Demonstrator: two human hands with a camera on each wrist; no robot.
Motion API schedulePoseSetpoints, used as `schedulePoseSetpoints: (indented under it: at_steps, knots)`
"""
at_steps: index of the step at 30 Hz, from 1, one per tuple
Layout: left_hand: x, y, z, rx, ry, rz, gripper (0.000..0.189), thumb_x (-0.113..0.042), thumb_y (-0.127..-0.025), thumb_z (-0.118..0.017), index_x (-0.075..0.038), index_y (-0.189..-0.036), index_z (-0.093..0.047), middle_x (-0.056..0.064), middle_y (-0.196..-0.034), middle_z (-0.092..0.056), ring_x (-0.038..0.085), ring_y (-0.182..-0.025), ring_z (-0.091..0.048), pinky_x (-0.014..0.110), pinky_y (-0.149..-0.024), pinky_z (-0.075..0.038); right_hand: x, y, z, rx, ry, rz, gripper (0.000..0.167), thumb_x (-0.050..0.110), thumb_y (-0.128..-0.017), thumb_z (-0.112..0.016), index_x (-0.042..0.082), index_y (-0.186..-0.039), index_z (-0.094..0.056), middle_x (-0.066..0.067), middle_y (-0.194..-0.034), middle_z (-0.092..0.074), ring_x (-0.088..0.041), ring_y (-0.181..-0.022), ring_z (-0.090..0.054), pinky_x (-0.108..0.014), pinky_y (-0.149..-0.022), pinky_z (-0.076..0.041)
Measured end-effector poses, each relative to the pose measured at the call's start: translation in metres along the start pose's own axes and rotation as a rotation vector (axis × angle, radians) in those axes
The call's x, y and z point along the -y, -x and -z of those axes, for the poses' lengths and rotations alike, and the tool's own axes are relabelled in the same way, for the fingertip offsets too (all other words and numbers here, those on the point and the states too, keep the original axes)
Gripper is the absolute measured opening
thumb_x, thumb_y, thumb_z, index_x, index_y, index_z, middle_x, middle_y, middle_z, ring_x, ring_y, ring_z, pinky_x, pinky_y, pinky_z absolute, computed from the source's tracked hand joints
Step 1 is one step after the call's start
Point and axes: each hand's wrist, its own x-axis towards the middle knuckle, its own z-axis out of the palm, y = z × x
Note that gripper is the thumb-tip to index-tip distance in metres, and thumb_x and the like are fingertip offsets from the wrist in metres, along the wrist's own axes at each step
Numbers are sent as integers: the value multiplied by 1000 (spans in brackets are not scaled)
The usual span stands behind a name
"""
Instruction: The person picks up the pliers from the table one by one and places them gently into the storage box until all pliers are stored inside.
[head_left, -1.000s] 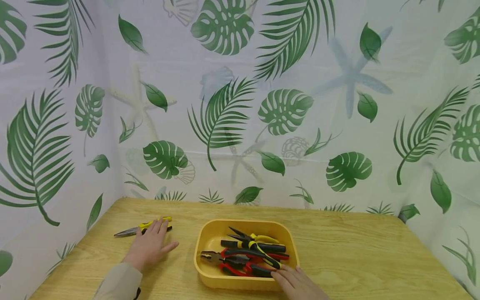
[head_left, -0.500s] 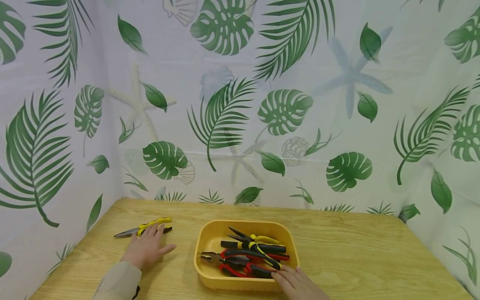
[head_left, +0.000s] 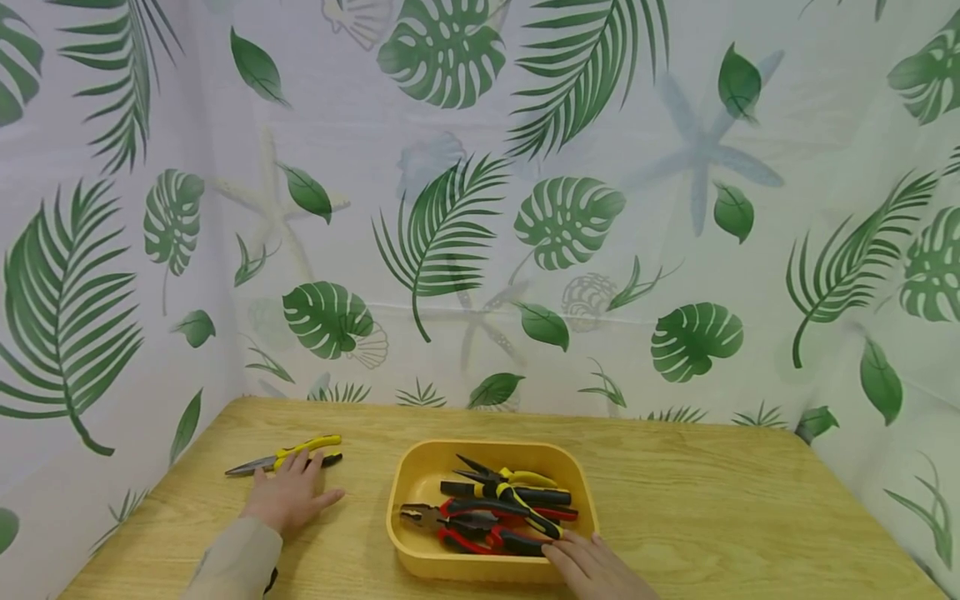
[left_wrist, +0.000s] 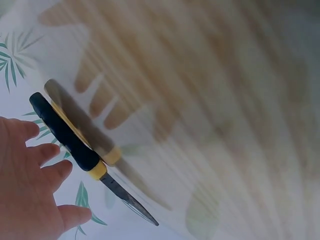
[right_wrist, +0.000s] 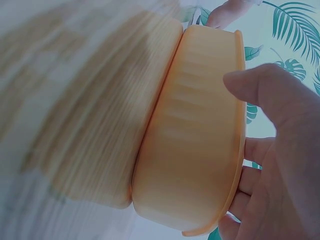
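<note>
My left hand (head_left: 288, 493) lies with fingers spread over the near side of long-nose pliers (head_left: 253, 466) with yellow and black handles, on the left of the table. In the left wrist view, the fingers of the left hand (left_wrist: 25, 185) appear apart from the pliers (left_wrist: 67, 135). My right hand (head_left: 596, 567) rests its fingers at the near right rim of a yellow plastic bin (head_left: 401, 500). Seen from the right wrist, the thumb of the right hand (right_wrist: 295, 130) stands out before the bin's outer wall (right_wrist: 192, 130); the other fingertips are partly hidden behind the rim.
Inside the bin lie red-and-black combination pliers (head_left: 426, 515), yellow-and-black long-nose pliers (head_left: 480, 472) and a black-handled tool (head_left: 551, 495), overlapping each other. The wooden tabletop (head_left: 697, 492) meets a leaf-patterned cloth (head_left: 480, 250) behind and at both sides.
My left hand has drawn back slightly toward the lower left, showing more of the pliers' handles. The pliers stay where they lay. My right hand and the bin have hardly moved.
</note>
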Motion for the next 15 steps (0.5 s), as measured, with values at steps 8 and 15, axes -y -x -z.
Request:
schedulePoseSetpoints:
  at_steps: [8, 15]
  knots:
    - [7, -3, -2, 0, -11, 6, 81, -65, -82, -36, -2, -133, -38, 24, -134, -33, 43, -121, -29, 71, -84, -15, 0, 0, 1, 8, 0, -1, 67, 60, -86, -31, 7, -122, -50, -6, -115, -53, -28, -111, -46, -52, -85, -38]
    - [4, -2, 1, 6, -16, 0, 78, -63, -83, -37, -3, -133, -39, 24, -134, -33, 43, -120, -30, 71, -84, -15, 0, 0, 1, -1, 7, 7, 67, 60, -86, -32, 6, -122, -50, -6, -115, -53, -28, -111, -46, -52, -85, -38]
